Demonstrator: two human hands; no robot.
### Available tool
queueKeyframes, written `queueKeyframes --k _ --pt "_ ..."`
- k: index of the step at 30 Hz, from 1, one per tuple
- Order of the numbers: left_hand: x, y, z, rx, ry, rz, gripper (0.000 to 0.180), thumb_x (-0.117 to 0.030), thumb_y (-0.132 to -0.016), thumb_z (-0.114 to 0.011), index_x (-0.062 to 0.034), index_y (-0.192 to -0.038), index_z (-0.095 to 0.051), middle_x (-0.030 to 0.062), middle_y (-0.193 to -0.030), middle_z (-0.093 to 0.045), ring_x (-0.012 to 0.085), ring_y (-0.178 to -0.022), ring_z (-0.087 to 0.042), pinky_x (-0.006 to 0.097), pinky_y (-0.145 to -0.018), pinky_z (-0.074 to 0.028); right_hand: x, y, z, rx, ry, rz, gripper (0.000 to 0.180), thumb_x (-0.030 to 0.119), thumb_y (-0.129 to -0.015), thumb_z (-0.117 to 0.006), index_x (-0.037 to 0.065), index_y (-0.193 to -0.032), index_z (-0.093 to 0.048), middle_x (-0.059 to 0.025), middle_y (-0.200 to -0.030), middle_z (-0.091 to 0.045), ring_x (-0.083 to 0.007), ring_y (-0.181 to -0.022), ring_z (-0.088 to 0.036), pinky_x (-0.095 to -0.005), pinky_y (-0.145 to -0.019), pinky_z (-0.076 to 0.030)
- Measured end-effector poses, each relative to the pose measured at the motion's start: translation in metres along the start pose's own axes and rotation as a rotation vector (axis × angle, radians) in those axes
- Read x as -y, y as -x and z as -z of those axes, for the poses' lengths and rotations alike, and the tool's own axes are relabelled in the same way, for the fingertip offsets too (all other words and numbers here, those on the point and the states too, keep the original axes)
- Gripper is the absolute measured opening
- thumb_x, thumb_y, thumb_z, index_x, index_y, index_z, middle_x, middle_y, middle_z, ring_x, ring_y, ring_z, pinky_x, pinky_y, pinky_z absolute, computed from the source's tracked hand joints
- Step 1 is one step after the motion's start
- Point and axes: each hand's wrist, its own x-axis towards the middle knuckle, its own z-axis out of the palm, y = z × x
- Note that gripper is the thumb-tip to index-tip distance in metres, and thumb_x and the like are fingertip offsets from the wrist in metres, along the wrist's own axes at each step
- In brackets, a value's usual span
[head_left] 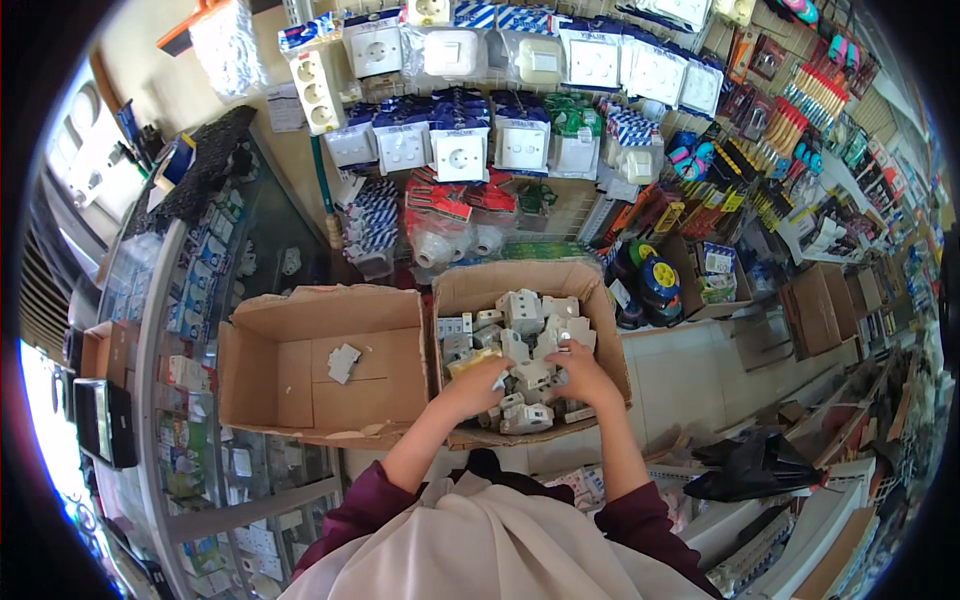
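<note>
ur L hand [474, 388] + R hand [586, 380] r down in the R cardboard box [470, 286], fingers bent among white elec fittings [523, 312], can't tell if either's gripping 1

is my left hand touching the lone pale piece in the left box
Apart: the head view shows the left hand over the right box, bare cardboard between it and the lone pale piece.
</note>
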Motion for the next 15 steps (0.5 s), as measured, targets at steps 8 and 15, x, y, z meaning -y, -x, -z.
queueKeyframes --k 8,15 --pt "-0.001 -0.034 -0.024 -0.050 -0.202 0.101 0.048 -0.006 -0.068 -0.064 -0.0029 -0.113 -0.047 0.0180 -0.098 -0.057 0.0353 -0.089 -0.056 0.039 -0.078 -0.046 0.010 -0.020 0.004 -0.008 -0.096 0.116 0.037 0.014 -0.059 -0.076 0.009 -0.093 -0.063 -0.0075 -0.103 -0.056 -0.0285 -0.096 -0.051 -0.0385 -0.086 -0.041" --pt "0.002 -0.021 -0.006 -0.190 0.726 0.175 0.029 -0.002 -0.080 -0.058 0.0008 -0.107 -0.048 0.0115 -0.089 -0.061 0.0193 -0.078 -0.062 0.029 -0.066 -0.051 0.033 -0.002 0.048 -0.268 -0.567 0.172 0.042 0.019 -0.062 -0.077 0.005 -0.097 -0.059 -0.0058 -0.097 -0.059 -0.0212 -0.094 -0.056 -0.0333 -0.080 -0.043"
